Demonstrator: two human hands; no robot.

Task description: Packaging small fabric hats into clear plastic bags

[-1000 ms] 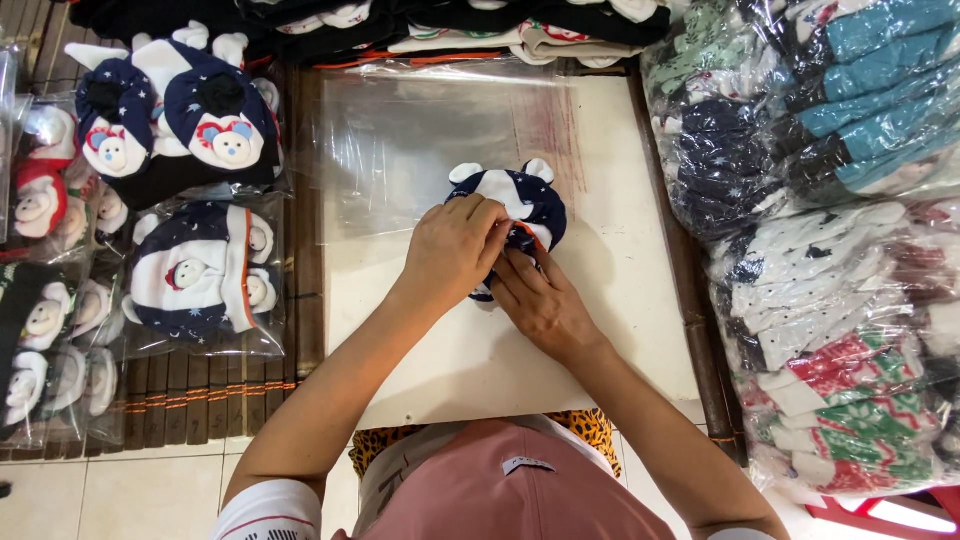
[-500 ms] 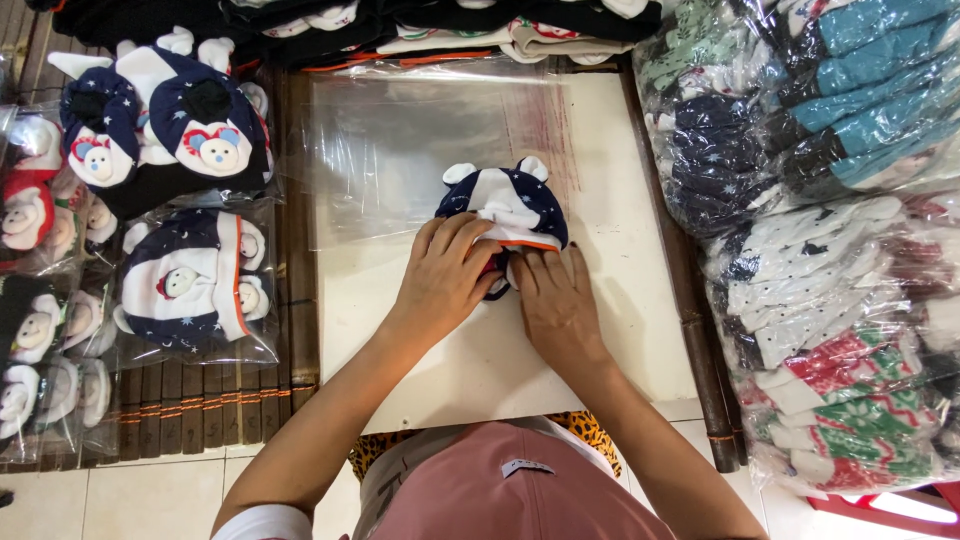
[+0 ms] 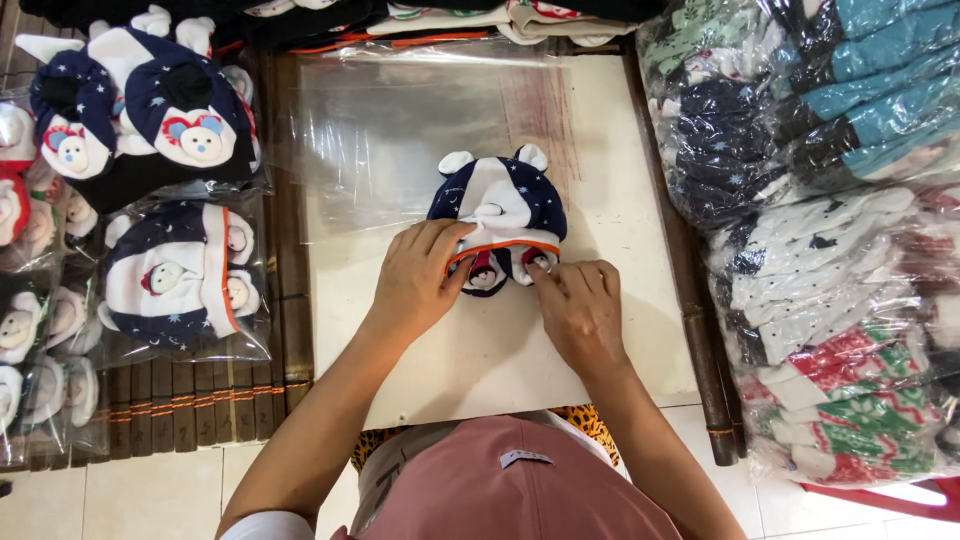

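At the far left, bagged hats [image 3: 180,275] in navy and white with small animal faces are lying in clear wrappers on a slatted mat [image 3: 200,385], with more loose navy hats [image 3: 140,105] piled above them. Moving inward, a white bench [image 3: 480,360] is carrying a flat clear plastic bag [image 3: 400,140], which is lying at its far end. On the middle of the bench, just below that bag, a small navy-and-white hat [image 3: 498,205] with two white ears and an orange-trimmed brim is lying flat. The left hand [image 3: 418,275] is pressing down on the hat's left brim, fingers curled over the edge and grasping it. The right hand [image 3: 580,310] is pinching the brim's right corner between its fingertips. At the far right, stacks of bagged knitwear [image 3: 830,250] in teal, navy, white, red and green are leaning beside the bench.
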